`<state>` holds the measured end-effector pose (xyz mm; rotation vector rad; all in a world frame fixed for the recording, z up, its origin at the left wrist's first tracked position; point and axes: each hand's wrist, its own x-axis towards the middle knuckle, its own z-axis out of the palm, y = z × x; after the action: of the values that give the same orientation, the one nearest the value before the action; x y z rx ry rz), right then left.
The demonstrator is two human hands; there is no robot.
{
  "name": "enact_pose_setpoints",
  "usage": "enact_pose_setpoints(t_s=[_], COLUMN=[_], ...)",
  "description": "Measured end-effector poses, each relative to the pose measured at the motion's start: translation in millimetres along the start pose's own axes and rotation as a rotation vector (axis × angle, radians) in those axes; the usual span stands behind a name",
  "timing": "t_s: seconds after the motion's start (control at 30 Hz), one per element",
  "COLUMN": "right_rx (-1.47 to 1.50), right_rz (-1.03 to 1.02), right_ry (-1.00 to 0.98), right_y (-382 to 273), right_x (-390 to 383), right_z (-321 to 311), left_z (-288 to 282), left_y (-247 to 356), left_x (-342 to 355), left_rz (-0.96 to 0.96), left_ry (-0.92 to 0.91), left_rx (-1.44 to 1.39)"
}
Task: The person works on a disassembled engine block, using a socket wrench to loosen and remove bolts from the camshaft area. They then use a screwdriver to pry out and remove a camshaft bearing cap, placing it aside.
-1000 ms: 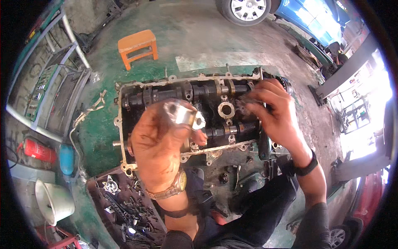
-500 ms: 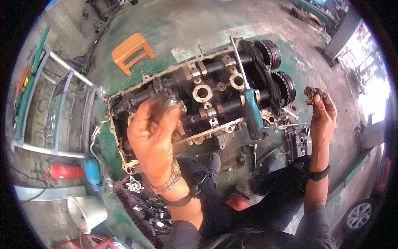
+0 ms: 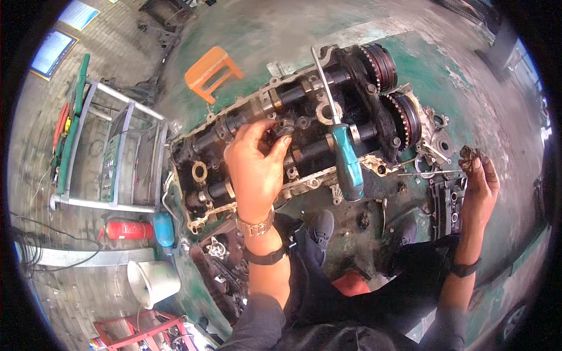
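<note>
My left hand (image 3: 256,172) is over the middle of a dirty engine cylinder head (image 3: 275,188), its thumb and fingers closed round a small dark metal part (image 3: 283,127) with a round end. Its exact kind is hard to make out. Out to the right, my right hand (image 3: 482,190) pinches a crumpled, blackened wad (image 3: 469,157) that looks like a greasy rag. A teal-handled screwdriver (image 3: 347,161) lies across the cylinder head, its shaft pointing away from me. Two camshafts run lengthwise through the head, with toothed gears (image 3: 403,120) at the right end.
An orange stool (image 3: 209,65) stands behind the engine. At left are a metal rack (image 3: 120,153), a red fire extinguisher (image 3: 129,229), a blue cylinder (image 3: 164,229) and a white bucket (image 3: 137,285). Loose engine parts (image 3: 448,207) lie on the floor at right, others at lower left.
My left hand has swung right and farther forward over the cylinder head, still closed. My right hand, with the wad, sits farther right and slightly lower. The whole view has shifted.
</note>
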<state>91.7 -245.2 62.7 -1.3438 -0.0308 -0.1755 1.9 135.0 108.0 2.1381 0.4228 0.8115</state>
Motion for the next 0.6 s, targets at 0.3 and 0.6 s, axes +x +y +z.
enact_pose_setpoints(t_s=[0.3, 0.6], right_rx=[-0.056, -0.061], right_rz=[-0.03, -0.055], right_ry=[0.031, -0.045], right_y=[6.9, 9.6], right_x=[3.3, 7.6], right_z=[-7.2, -9.6], left_z=[1.3, -1.5], left_y=[11.4, 21.1], left_x=[9.6, 6.5], left_rz=[0.127, 0.06], left_ry=[-0.066, -0.09], left_rx=[0.364, 0.349])
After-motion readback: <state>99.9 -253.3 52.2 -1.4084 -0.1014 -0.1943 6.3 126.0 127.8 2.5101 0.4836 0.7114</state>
